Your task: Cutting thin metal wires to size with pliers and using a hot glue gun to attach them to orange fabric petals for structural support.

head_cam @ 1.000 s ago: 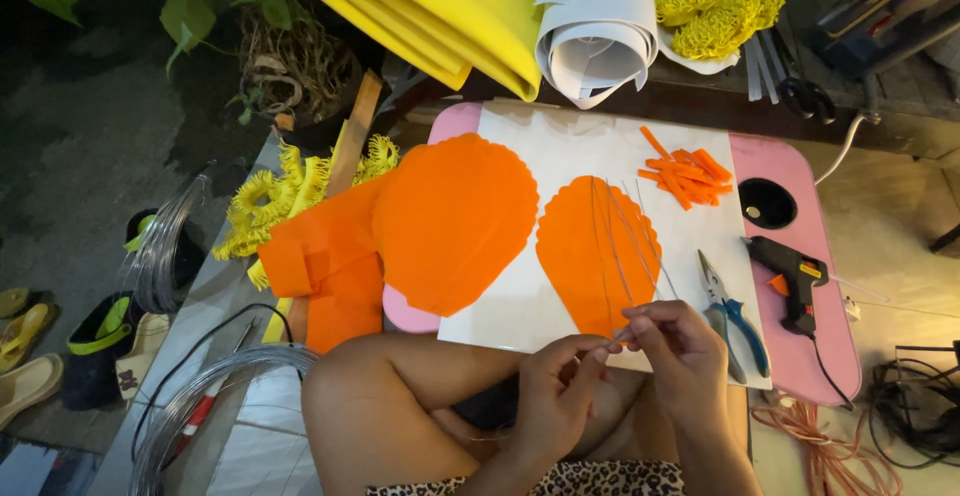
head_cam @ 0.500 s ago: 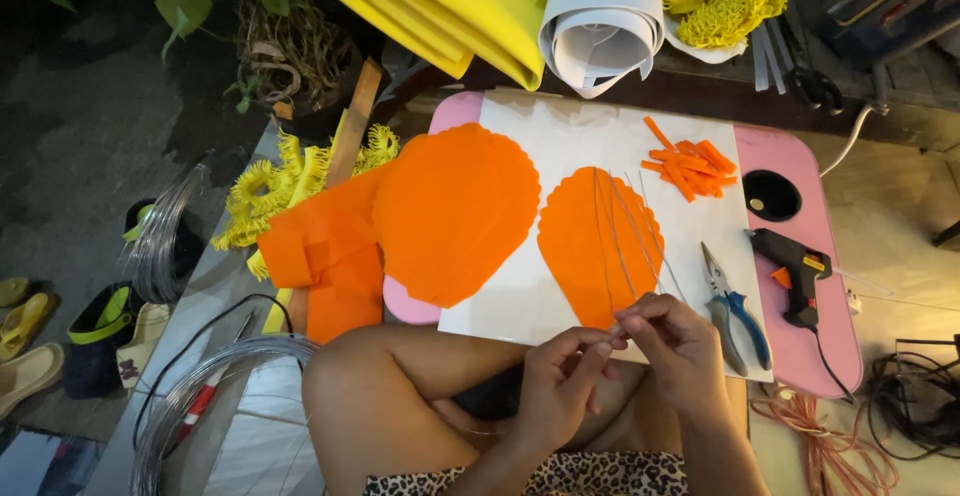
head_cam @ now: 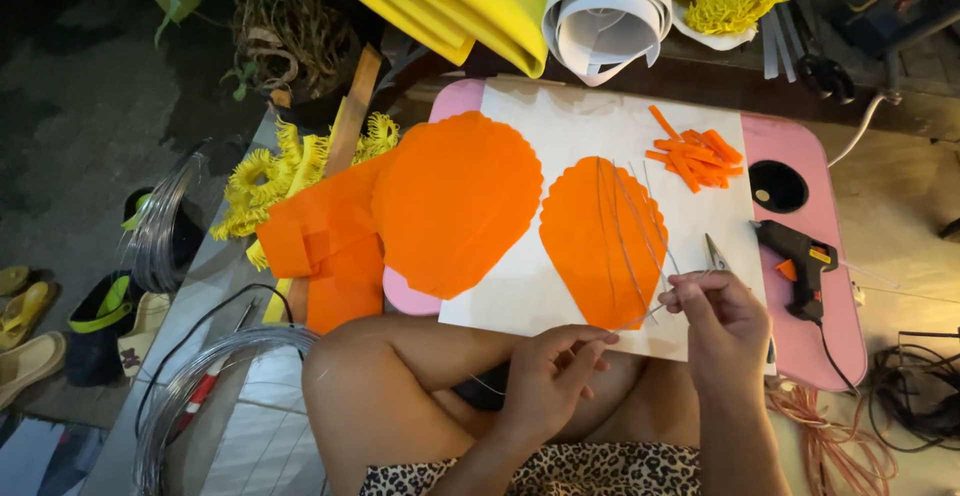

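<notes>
I pinch one thin wire [head_cam: 640, 314] between both hands: my left hand [head_cam: 552, 371] clamps its near end, my right hand [head_cam: 715, 321] its far end, above the table edge. Two orange petals [head_cam: 455, 196] lie ahead, one glue gun [head_cam: 800, 261] to the right, pliers [head_cam: 716, 253] partly hidden behind my right fingers.

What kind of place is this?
Probably a home craft spot, low to the floor: a black glue gun, orange petal-shaped foam sheets on a small pink table, and coils of silver wire nearby.
</notes>
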